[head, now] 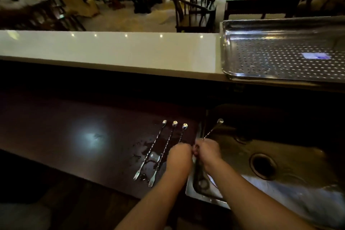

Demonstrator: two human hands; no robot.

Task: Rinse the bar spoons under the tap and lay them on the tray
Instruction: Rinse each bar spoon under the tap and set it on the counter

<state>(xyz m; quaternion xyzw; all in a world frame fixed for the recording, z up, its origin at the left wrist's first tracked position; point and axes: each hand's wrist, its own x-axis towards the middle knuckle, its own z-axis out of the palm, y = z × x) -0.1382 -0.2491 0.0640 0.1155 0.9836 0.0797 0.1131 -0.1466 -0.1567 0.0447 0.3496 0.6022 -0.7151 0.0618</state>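
Right hand (207,150) grips twisted steel spoon (214,129) over steel sink (291,147). Left hand (180,155) curled over third counter spoon (183,131); grip unclear. Perforated tray (280,52) well apart.

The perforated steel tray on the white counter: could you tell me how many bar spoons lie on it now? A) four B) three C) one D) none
D: the perforated steel tray holds no spoons; three twisted bar spoons lie on the dark worktop, and the right hand holds a fourth over the sink.
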